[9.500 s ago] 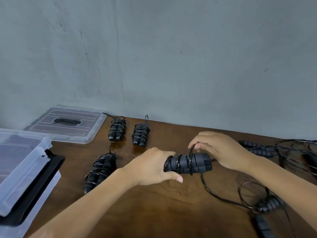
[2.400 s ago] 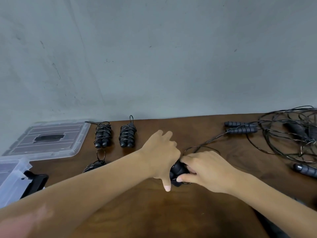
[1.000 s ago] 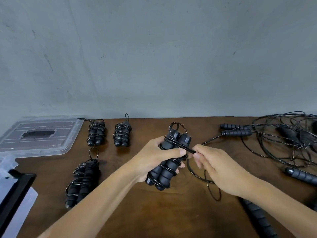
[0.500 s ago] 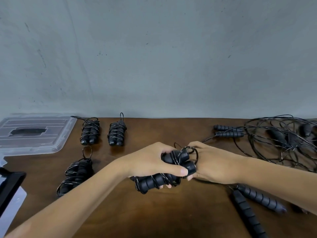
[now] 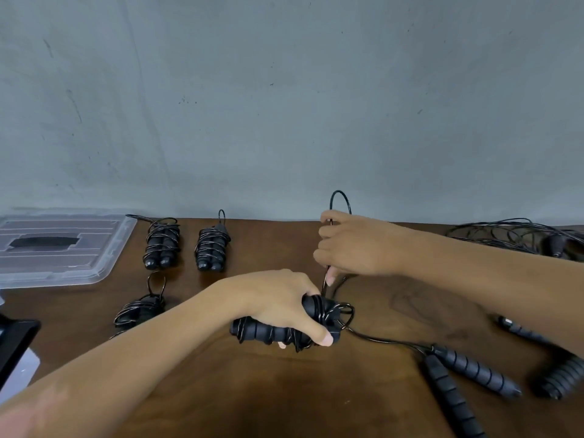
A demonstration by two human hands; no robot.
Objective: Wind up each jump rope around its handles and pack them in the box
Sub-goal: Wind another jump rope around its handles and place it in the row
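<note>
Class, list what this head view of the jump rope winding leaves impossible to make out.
- Box: cut by the left edge; its inside is unseen.
- Held jump rope: the left hand covers its middle.
- Cord: partly hidden inside the right hand.
- Loose ropes: cut by the right edge, too tangled to count.

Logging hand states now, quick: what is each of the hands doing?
Left hand: holding the wound handles.
Right hand: pinching the rope loop.
</note>
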